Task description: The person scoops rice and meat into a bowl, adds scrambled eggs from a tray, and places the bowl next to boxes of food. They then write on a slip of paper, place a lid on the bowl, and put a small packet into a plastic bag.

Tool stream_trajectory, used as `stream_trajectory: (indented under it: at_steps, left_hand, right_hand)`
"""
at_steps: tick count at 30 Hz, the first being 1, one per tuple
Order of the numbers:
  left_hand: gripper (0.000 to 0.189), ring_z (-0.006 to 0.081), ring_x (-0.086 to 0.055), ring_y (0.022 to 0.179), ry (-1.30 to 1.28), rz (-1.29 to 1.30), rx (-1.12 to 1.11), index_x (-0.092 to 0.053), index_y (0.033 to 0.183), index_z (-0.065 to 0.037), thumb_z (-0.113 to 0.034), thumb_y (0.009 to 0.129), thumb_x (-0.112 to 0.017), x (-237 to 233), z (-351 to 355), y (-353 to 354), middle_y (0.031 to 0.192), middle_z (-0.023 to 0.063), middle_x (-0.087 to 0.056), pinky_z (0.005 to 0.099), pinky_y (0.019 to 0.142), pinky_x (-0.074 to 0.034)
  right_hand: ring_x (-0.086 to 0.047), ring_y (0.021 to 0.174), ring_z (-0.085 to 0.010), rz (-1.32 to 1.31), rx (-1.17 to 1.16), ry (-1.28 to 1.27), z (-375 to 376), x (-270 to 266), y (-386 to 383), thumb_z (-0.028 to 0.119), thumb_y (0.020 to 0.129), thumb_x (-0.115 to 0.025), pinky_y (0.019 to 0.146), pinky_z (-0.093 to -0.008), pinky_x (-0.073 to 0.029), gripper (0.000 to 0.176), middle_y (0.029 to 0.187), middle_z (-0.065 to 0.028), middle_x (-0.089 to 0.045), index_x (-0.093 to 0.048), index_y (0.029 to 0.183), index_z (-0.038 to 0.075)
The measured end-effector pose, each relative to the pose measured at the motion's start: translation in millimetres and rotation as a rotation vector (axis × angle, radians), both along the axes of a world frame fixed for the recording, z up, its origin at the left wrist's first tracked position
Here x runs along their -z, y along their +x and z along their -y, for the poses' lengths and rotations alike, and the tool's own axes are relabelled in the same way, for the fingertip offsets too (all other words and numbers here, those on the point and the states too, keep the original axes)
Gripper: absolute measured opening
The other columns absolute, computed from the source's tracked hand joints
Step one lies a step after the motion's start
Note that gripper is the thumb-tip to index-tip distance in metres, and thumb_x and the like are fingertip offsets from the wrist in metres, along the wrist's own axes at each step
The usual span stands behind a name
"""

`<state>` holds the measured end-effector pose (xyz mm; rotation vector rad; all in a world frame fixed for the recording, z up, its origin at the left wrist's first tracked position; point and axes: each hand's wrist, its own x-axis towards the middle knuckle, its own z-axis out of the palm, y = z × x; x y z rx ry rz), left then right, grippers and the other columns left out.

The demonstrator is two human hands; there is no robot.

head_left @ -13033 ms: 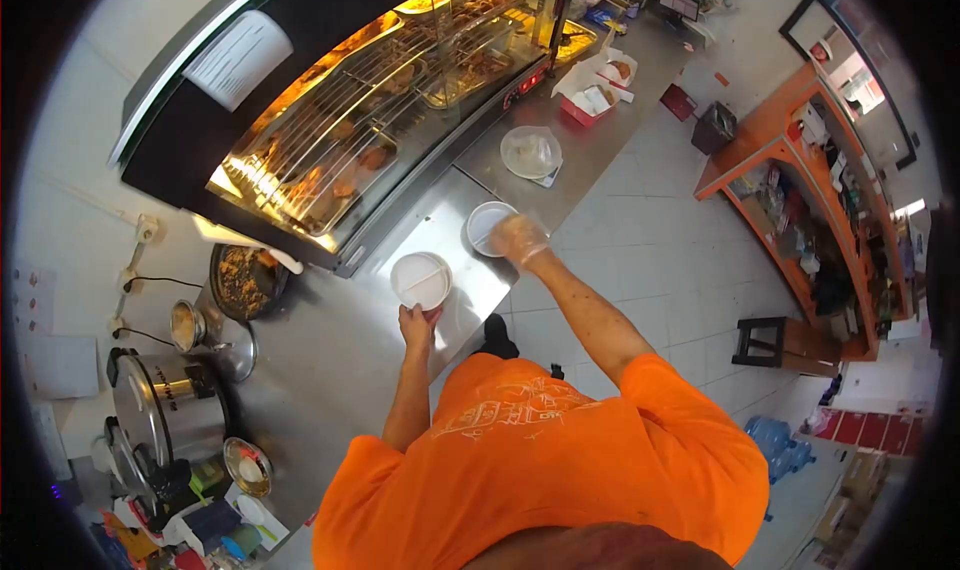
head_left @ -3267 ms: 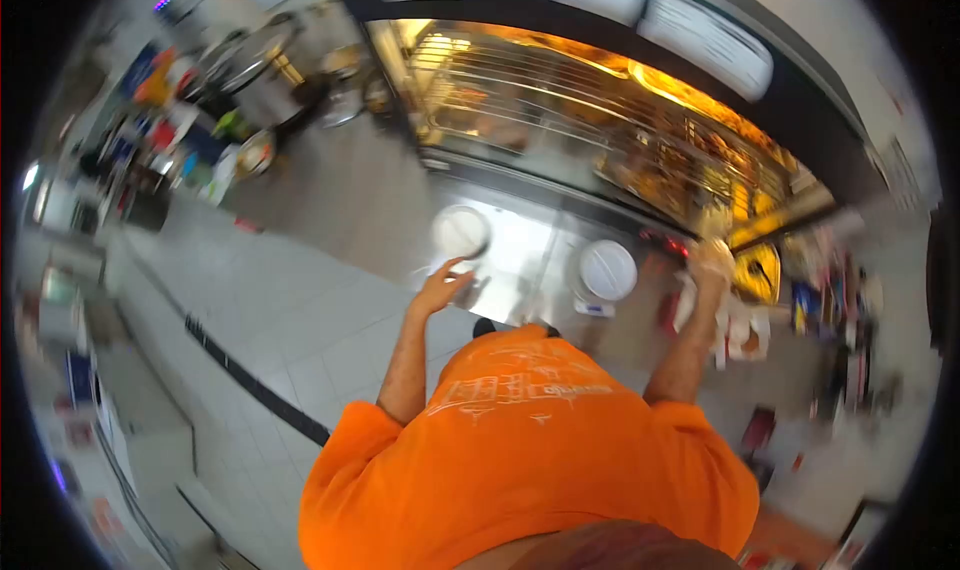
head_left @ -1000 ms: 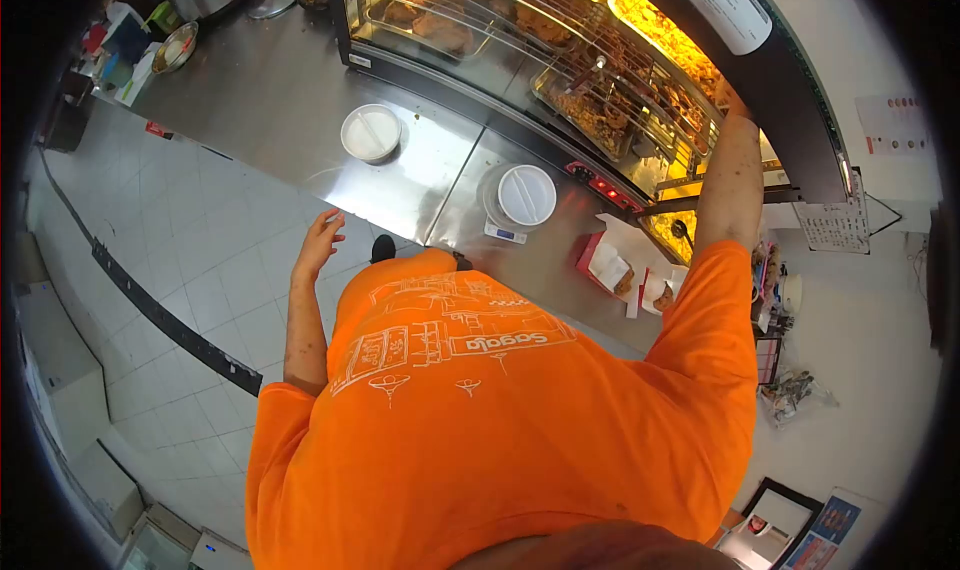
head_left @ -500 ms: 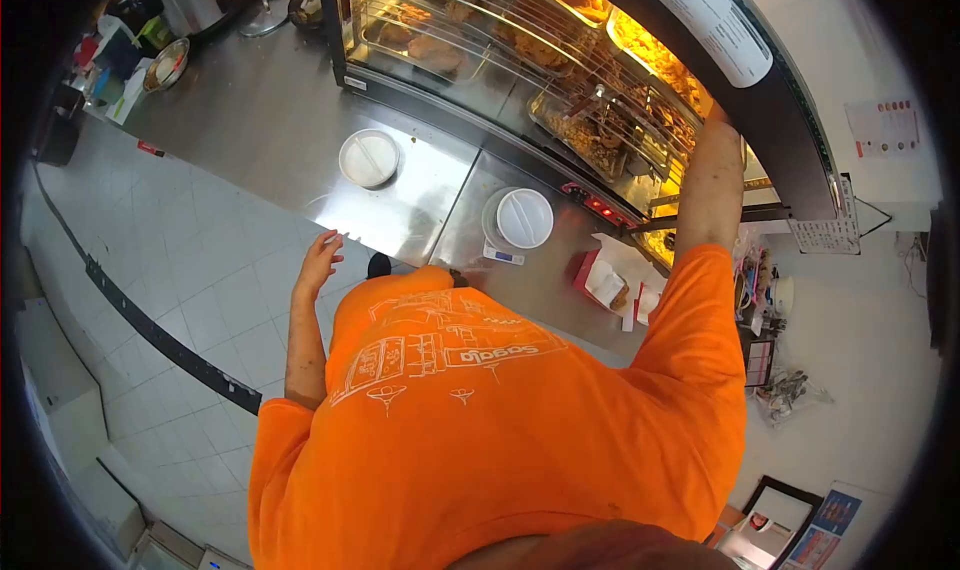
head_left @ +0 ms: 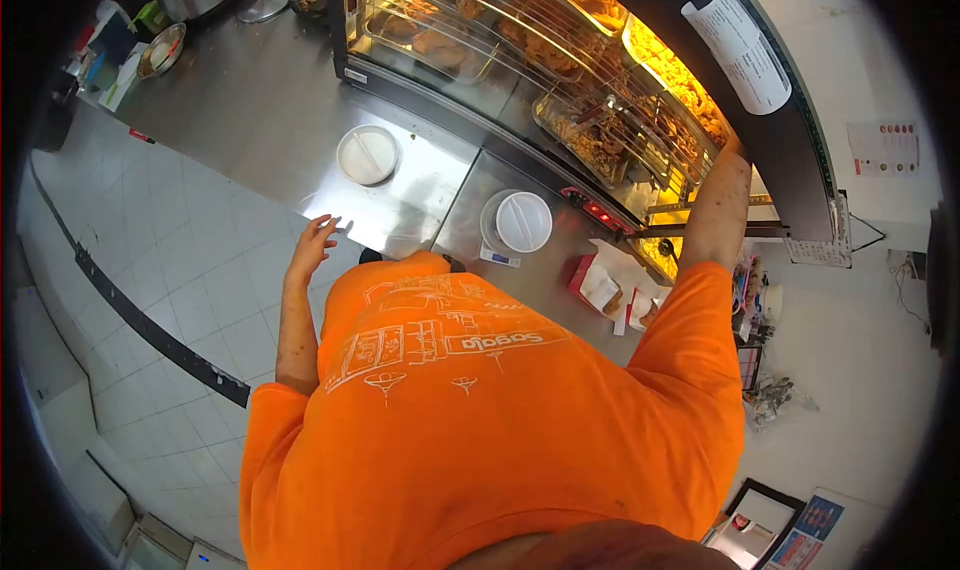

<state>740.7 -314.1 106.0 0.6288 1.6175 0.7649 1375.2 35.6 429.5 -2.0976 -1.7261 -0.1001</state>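
My left hand (head_left: 312, 250) hangs beside the steel counter's front edge, fingers spread, holding nothing. My right forearm (head_left: 720, 205) reaches into the lit food warmer cabinet (head_left: 450, 115). The hand at its end is hidden behind the dark frame, close to a tray of golden fried pieces (head_left: 675, 65); its fingers and anything in them cannot be seen. On the counter below the cabinet, a red and white takeaway box (head_left: 590, 275) stands with its flaps up and some food and paper inside.
Two round white lidded containers, one on the left (head_left: 368, 155) and one by a small scale (head_left: 500, 259), stand on the counter (head_left: 240, 100). Wire racks (head_left: 590, 90) with browned food fill the cabinet. Pots and a bowl (head_left: 162, 52) are at the far left.
My left hand has risen slightly, its fingers still spread. The right arm is still in the cabinet, and its wrist has shifted a little right and down in the view. The view has shifted slightly.
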Motion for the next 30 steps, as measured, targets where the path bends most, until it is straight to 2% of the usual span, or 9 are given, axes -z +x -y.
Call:
stream_trajectory:
  at_steps: [14, 23, 30]
  left_hand:
    - [0.056, 0.0133, -0.056, 0.09, 0.028, -0.003, 0.064, -0.048, 0.133, -0.017, -0.051, 0.089, -0.054, 1.1, -40.3, 1.4, 0.113, 0.0024, -0.062, 0.0349, 0.077, -0.043]
    - [0.056, 0.0119, -0.056, 0.087, -0.009, 0.044, 0.044, -0.049, 0.132, -0.015, -0.05, 0.089, -0.057, 11.8, -22.4, -6.2, 0.112, 0.002, -0.062, 0.033, 0.073, -0.043]
    - [0.056, 0.0124, -0.057, 0.088, -0.008, 0.048, 0.055, -0.049, 0.132, -0.016, -0.051, 0.089, -0.056, 8.4, -23.9, -9.4, 0.111, 0.0028, -0.061, 0.0336, 0.076, -0.043]
  right_hand:
    - [-0.053, 0.076, -0.019, -0.002, -0.043, 0.009, -46.1, 13.2, -98.3, 0.031, 0.093, -0.048, 0.066, -0.0326, -0.043, 0.022, 0.087, -0.0084, -0.055, -0.059, 0.095, 0.012]
    - [-0.053, 0.071, -0.0179, -0.095, 0.022, 0.021, -19.3, 4.9, -51.8, 0.031, 0.093, -0.049, 0.061, -0.0316, -0.043, 0.022, 0.082, -0.0074, -0.055, -0.059, 0.091, 0.012]
    - [-0.053, 0.066, -0.017, -0.101, 0.033, 0.027, -15.7, 9.9, -56.1, 0.031, 0.093, -0.05, 0.058, -0.0307, -0.044, 0.022, 0.078, -0.0066, -0.055, -0.059, 0.088, 0.012]
